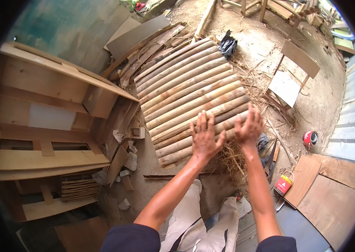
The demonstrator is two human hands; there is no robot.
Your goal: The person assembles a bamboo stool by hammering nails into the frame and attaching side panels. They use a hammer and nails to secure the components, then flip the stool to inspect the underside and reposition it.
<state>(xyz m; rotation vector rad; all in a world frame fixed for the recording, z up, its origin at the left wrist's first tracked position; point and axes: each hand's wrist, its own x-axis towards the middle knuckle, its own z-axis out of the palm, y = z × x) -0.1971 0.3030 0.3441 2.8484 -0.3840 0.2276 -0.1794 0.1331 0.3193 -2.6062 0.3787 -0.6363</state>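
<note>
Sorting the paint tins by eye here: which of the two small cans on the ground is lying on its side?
The round red can, farther off by the corrugated sheet, lies tipped over. The nearer red-and-yellow can beside the plywood shows its flat labelled face instead.

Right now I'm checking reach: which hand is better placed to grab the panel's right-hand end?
Probably the right hand. It lies over the right-hand end of the pole panel, beside the straw. The left hand is spread further in, over the nearest poles.

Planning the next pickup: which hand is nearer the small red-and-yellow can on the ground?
Right. The right hand is raised over the pole panel, above and left of the can; the left hand is farther left across the poles.
</note>
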